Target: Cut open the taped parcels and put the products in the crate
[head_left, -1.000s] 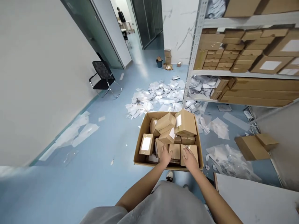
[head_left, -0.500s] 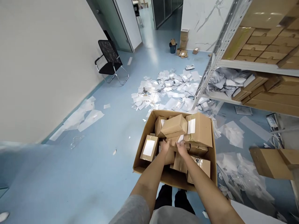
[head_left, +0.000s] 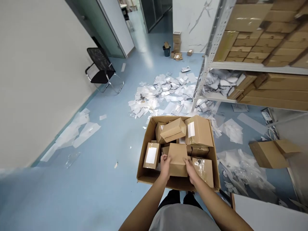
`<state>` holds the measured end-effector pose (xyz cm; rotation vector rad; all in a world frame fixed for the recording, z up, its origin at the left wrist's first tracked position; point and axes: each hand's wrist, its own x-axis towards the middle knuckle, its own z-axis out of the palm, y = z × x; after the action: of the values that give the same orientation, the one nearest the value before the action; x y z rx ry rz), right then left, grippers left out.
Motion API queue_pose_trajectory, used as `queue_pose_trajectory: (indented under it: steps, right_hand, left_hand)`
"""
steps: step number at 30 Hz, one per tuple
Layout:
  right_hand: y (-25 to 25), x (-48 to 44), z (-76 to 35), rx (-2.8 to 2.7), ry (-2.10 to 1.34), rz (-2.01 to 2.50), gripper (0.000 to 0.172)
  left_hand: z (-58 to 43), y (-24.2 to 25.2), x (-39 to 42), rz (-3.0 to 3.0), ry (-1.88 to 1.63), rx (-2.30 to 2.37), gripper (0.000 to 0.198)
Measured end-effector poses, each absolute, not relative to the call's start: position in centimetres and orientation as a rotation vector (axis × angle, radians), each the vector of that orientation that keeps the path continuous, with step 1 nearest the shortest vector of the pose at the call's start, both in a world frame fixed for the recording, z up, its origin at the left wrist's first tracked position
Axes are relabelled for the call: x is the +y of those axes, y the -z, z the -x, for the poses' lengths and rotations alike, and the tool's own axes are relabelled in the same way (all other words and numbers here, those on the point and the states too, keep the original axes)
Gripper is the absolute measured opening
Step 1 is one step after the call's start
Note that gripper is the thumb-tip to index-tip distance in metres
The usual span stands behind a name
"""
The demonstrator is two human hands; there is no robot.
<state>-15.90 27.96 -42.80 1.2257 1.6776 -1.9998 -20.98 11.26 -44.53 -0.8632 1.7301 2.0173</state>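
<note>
A plain brown cardboard box [head_left: 178, 154] is gripped between my two hands, over the middle of a large open carton [head_left: 142, 157]. My left hand [head_left: 165, 164] closes on its left side, and my right hand [head_left: 190, 167] holds its right side. Around it in the carton lie several other small boxes. A box with a white label [head_left: 151, 155] is at the left, and a tilted box [head_left: 173, 130] rests near the back. A larger labelled box [head_left: 199, 131] fills the back right corner. At front right sits a box with shiny tape [head_left: 204, 170]. The held box hides what lies beneath it.
Metal shelving [head_left: 250, 66] stacked with cardboard boxes stands at the right. White paper scraps [head_left: 166, 91] litter the floor ahead. A black chair [head_left: 101, 70] is by the left wall. An open cardboard box [head_left: 268, 154] and plastic wrapping [head_left: 245, 170] lie at right.
My hands have drawn a box up and towards me from the middle of the carton, and its flat top now shows. The camera view has shifted somewhat to the right.
</note>
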Motion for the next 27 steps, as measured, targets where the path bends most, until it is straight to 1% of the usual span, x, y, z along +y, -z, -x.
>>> queue_pose_trajectory:
  steps: [2,4,6,8,11,14,16,18,21,24,27]
  right_hand:
    - [40.9,28.1,13.4,1.651,2.063,-1.236,0.071]
    - [39.2,28.4,11.4,1.637,2.159,-1.228,0.071]
    - [37.9,29.1,9.5,1.619,2.278,-1.23,0.07]
    - [37.0,30.3,7.6,1.567,2.4,-1.23,0.073]
    - [36.3,32.8,4.3,1.489,2.545,-1.148,0.079]
    - [35.6,36.1,0.5,1.668,2.578,-1.176,0.082]
    - [35.1,38.5,-2.6,1.953,2.528,-1.425,0.084]
    - [34.3,40.8,-6.3,2.307,2.363,-1.764,0.083]
    - [33.4,43.0,-12.7,2.677,1.997,-2.08,0.076]
    - [33.7,43.7,-19.1,2.606,1.894,-2.313,0.073]
    - [35.5,43.5,-25.0,2.345,1.851,-2.687,0.078]
  left_hand:
    - [20.3,42.5,10.0,0.85,-2.032,1.48,0.056]
    - [20.3,40.4,9.4,0.774,-1.877,1.235,0.063]
    - [20.4,38.4,9.9,0.621,-1.737,1.11,0.071]
    - [20.3,36.6,11.3,0.414,-1.708,1.164,0.081]
    - [19.5,34.5,14.9,0.026,-1.695,1.38,0.107]
    - [18.5,33.2,19.3,-0.425,-1.499,1.603,0.13]
    - [17.6,32.3,22.8,-0.763,-1.307,1.753,0.144]
    - [16.1,31.5,26.8,-1.119,-1.095,1.836,0.152]
    - [12.4,30.5,33.3,-1.631,-0.768,1.764,0.155]
    - [6.8,30.4,39.6,-2.01,-0.502,1.555,0.154]
    - [0.2,31.3,44.8,-2.258,-0.318,1.324,0.151]
